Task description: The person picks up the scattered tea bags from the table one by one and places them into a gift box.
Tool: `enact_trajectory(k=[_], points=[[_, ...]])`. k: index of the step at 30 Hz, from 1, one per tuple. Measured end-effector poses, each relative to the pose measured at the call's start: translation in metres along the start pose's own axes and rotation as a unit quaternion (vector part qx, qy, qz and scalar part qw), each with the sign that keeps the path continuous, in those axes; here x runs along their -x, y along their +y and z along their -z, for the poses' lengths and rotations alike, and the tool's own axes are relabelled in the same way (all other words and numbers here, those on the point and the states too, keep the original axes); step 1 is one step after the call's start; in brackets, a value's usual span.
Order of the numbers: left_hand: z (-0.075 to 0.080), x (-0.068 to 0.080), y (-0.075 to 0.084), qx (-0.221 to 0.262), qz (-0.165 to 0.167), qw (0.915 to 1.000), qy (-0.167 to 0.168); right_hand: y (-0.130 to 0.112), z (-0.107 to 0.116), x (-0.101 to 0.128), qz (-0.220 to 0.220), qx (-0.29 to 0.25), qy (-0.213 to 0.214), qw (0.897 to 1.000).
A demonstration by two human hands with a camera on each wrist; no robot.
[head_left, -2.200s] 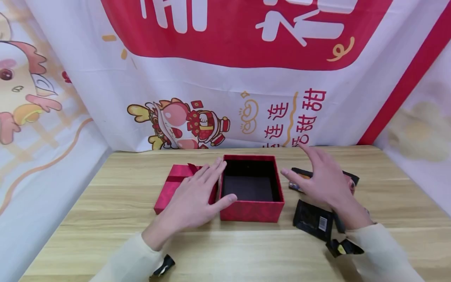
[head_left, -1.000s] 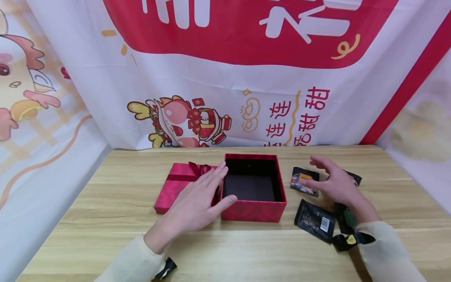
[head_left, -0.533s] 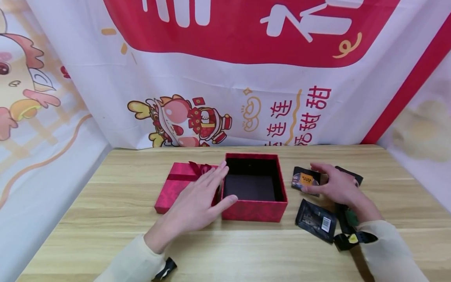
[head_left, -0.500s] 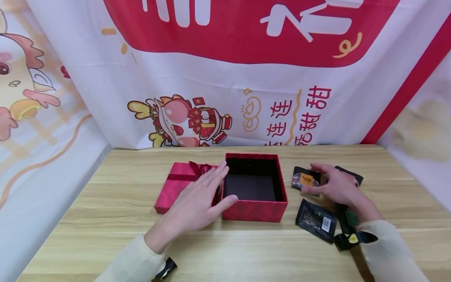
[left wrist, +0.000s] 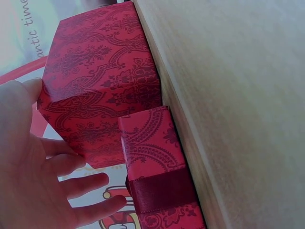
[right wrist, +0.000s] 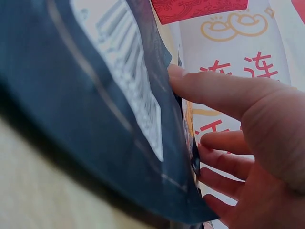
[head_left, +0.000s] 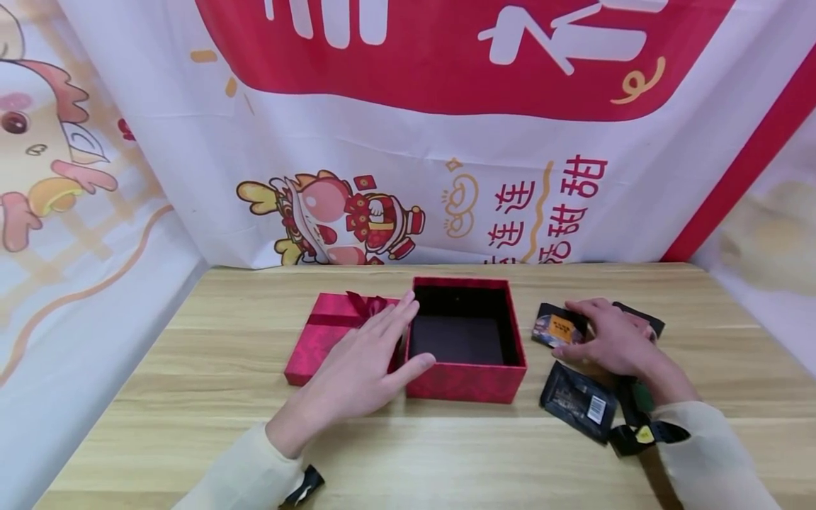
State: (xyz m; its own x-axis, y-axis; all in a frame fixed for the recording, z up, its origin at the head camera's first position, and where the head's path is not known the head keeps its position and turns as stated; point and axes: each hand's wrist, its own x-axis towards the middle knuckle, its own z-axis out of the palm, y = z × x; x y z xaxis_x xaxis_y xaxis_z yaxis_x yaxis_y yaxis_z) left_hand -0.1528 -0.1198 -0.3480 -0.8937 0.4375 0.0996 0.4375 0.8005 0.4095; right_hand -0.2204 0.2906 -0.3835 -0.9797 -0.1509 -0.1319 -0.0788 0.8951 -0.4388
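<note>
A square red patterned gift box (head_left: 462, 382) with a black inside stands uncovered on the table. Its red lid (head_left: 319, 347), tied with a dark red ribbon bow, lies at its left. My left hand (head_left: 363, 372) lies over the lid's right side and against the box, fingers straight; in the left wrist view its thumb touches the box's edge. My right hand (head_left: 615, 340) is lowered over the right end of a black packet (head_left: 559, 327) with an orange label, thumb at the near side and fingers at the far side. The packet lies flat, partly hidden by the hand.
Below the right hand lies a black packet with a white barcode (head_left: 579, 404). Another dark packet (head_left: 645, 319) shows behind the hand. Black straps (head_left: 631, 439) are at the right wrist and a black strap end (head_left: 308, 485) at the left. A printed cloth (head_left: 395, 127) hangs behind the table.
The right hand has come down from above the table's right side onto the orange-labelled packet, its fingers drawing nearer together. The left hand keeps its place by the box.
</note>
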Motion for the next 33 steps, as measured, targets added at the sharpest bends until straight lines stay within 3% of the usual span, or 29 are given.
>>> enact_trajectory(k=[14,24,33], points=[[0.000,0.000,0.000,0.003,-0.001,1.0000,-0.002,-0.002,0.000,0.003,0.004,-0.011,0.003,1.000],[-0.001,0.001,0.000,-0.001,-0.005,1.0000,0.002,-0.006,0.004,0.005,0.001,0.025,0.020,0.999],[0.000,0.001,0.000,-0.004,-0.003,1.0000,0.001,-0.017,0.013,0.011,0.023,0.011,0.037,0.999]])
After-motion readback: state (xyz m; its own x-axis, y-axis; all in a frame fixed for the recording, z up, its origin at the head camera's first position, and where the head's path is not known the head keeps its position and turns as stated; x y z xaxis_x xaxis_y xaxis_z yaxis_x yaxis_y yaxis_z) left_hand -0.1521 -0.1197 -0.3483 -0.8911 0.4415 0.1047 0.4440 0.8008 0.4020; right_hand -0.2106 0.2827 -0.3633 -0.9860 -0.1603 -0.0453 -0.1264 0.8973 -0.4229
